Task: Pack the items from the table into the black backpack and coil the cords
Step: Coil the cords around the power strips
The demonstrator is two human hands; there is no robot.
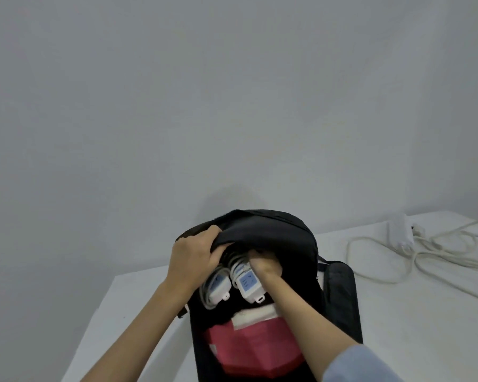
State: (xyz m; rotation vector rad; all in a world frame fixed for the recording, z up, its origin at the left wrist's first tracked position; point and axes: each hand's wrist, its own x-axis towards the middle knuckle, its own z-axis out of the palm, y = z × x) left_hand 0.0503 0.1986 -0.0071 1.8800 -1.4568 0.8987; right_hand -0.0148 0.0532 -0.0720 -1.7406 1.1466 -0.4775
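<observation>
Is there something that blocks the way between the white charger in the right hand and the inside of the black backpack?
Nothing visible does. The left hand grips the backpack flap and lifts it, so the mouth is open. The right hand holds the white charger at the opening, beside another coiled charger already inside.

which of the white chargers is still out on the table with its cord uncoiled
The white charger at the far right of the table, cord sprawled loose. The other two sit in the backpack with cords wrapped.

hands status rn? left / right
Left hand: grips the black backpack flap, holding it open.
Right hand: curled round a white charger with coiled cord, inside the backpack.
</observation>
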